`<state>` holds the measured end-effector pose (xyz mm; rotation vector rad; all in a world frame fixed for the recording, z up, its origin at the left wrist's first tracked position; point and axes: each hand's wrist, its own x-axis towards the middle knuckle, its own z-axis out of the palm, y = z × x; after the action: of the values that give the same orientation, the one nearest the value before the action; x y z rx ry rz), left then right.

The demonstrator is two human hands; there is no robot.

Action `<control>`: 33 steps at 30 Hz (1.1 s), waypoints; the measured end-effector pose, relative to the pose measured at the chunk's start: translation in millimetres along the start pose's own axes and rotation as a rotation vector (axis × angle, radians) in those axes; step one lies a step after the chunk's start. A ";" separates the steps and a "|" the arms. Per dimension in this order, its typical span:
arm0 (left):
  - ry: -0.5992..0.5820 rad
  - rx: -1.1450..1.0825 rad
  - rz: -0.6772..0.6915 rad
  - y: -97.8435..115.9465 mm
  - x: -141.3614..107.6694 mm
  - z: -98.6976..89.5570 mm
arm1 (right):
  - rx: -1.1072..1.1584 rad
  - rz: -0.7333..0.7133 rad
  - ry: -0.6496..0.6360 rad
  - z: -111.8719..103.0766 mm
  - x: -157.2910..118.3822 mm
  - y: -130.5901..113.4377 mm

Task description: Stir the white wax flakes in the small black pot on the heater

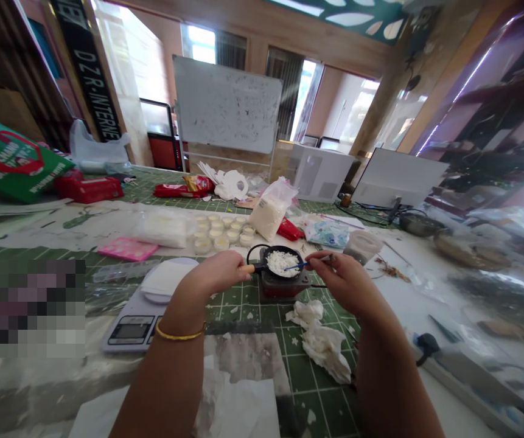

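My left hand point(216, 274) grips the wooden handle point(246, 268) of a miniature black frying pan point(282, 258). White crumbly food point(282, 264) lies in the pan. My right hand point(341, 283) pinches a thin blue-handled utensil point(299, 264), whose tip reaches into the white crumbs. The pan sits on a tiny dark red stove point(283, 288) on a green cutting mat point(243, 319). A gold bangle point(179, 334) circles my left wrist.
A digital kitchen scale point(130, 331) with a white plate point(168, 280) lies left of the stove. Crumpled tissue point(321, 340) lies nearer me. Several small white cups point(218, 231) and a bag of white powder point(268, 210) stand beyond the pan. A whiteboard point(227, 103) stands behind the table.
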<state>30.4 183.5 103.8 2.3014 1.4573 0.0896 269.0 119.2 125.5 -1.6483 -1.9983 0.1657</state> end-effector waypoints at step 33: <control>0.024 -0.006 -0.015 -0.9 1.0 2.1 | -0.015 -0.033 0.037 25.8 17.5 3.6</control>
<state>30.6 184.0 101.3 2.2923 1.4841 0.1176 258.1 142.7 107.8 -1.6153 -2.0023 0.1084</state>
